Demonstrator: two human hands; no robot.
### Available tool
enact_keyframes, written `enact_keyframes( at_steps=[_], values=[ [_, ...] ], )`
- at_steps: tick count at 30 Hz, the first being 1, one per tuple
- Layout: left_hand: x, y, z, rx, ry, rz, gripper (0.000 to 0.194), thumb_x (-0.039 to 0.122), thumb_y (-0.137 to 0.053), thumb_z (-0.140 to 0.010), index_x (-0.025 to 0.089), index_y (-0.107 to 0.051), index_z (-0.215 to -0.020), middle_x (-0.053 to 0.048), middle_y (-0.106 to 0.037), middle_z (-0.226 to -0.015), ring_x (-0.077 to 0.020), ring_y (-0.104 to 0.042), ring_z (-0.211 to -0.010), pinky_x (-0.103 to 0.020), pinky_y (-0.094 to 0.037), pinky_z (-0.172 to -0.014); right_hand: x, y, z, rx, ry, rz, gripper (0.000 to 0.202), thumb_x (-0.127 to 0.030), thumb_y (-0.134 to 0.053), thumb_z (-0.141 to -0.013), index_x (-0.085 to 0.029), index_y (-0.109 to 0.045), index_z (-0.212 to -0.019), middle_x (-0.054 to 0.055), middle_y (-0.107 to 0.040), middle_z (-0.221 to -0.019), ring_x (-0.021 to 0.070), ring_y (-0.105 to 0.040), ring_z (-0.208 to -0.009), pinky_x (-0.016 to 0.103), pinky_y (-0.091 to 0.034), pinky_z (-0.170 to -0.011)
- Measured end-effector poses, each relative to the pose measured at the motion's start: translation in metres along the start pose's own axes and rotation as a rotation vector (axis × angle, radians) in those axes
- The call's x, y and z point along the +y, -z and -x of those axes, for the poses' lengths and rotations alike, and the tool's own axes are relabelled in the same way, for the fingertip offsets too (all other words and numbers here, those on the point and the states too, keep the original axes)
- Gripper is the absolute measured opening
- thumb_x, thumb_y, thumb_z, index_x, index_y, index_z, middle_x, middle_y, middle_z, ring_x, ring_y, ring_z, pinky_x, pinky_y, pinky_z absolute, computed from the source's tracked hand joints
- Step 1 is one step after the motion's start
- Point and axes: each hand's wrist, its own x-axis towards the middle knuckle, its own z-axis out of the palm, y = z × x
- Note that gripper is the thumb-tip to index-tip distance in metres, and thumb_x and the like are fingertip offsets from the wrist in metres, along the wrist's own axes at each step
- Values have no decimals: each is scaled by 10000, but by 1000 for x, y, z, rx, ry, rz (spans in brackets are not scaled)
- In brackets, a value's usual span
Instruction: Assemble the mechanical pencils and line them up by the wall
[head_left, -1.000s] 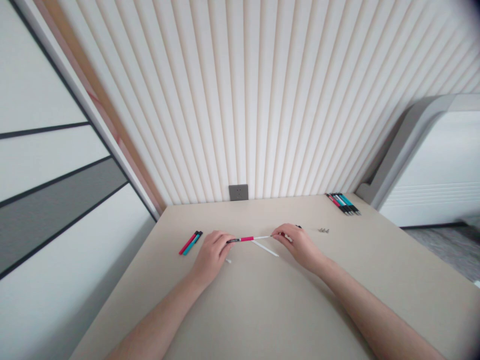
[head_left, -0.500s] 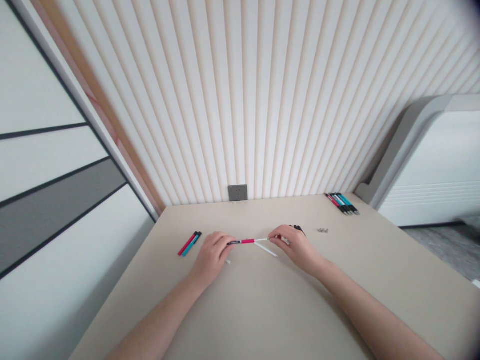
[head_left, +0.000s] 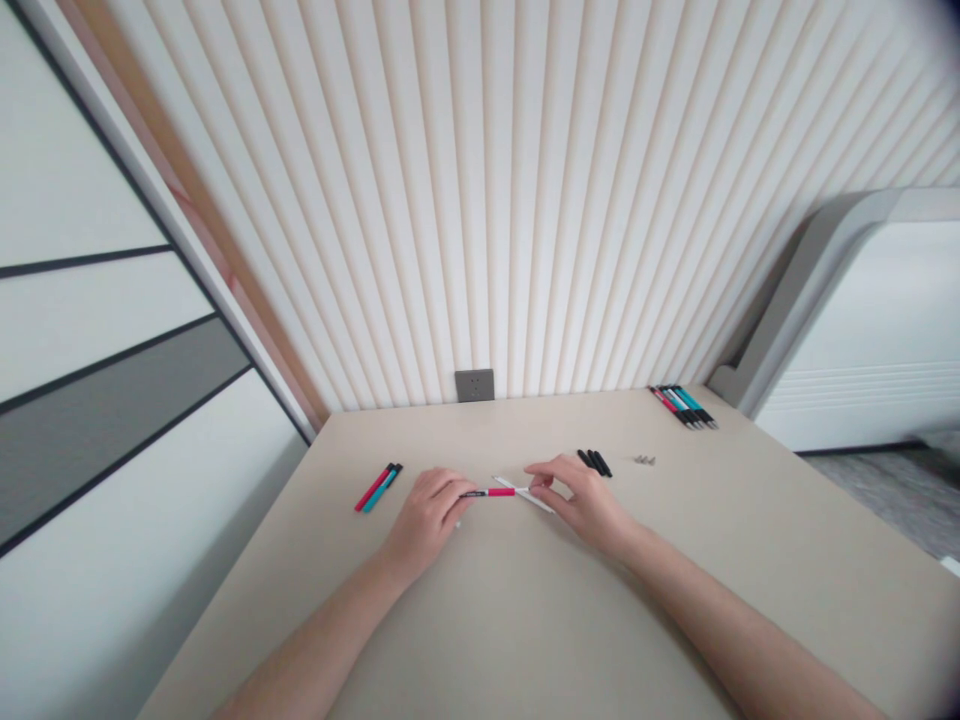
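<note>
My left hand (head_left: pixel 431 515) is closed on the black end of a red pen barrel (head_left: pixel 501 492), held level above the table. From the barrel's right end a thin white refill (head_left: pixel 523 490) sticks out, and the fingertips of my right hand (head_left: pixel 577 495) pinch its end. Beneath lies another white refill (head_left: pixel 538 504), slanting on the table. A small white tip (head_left: pixel 458 525) shows beside my left fingers. Several black grip pieces (head_left: pixel 595 463) lie just beyond my right hand.
A red barrel (head_left: pixel 373 489) and a teal barrel (head_left: pixel 383 490) lie on the left of the beige table (head_left: pixel 480 620). Several pens (head_left: pixel 684 407) are lined up at the back right, with small metal tips (head_left: pixel 644 461) nearer. A dark socket (head_left: pixel 475 385) is on the wall.
My right hand has moved slightly left and nearer, and less of the refill shows outside the barrel. The black grip pieces are more exposed.
</note>
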Motion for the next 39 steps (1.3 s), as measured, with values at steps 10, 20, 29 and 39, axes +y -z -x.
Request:
enact_keyframes(
  at_steps=[10,20,29,39],
  values=[
    [-3,-3,1,28,100,23,132,232,-499,-934,215,-611,-1004,-50,-626,-960,-196,-573,-928,-357,-463,-854,6,11,-4,42,-64,87,252,-351,-502,-933,-232,-637,-1110,52,-697,-959,196,-619,-902,340,-456,-843],
    [-5,-3,1,45,111,21,136,236,-487,-939,221,-600,-1013,-46,-626,-969,-199,-572,-942,-365,-461,-859,66,36,-1,25,-334,662,225,-266,-510,-891,-212,-727,-880,113,-670,-883,273,-577,-898,381,-389,-780],
    [-4,-2,1,41,113,14,137,236,-489,-937,222,-604,-1011,-43,-628,-973,-199,-570,-941,-359,-463,-851,63,27,0,-26,-323,714,188,-245,-550,-868,-246,-696,-986,87,-688,-934,260,-589,-931,351,-367,-763],
    [-4,-2,0,43,97,12,135,239,-493,-935,220,-605,-1007,-48,-634,-964,-200,-574,-934,-370,-464,-857,64,27,0,-12,-359,616,158,-250,-550,-852,-231,-702,-891,83,-682,-886,258,-596,-911,363,-383,-778]
  ],
)
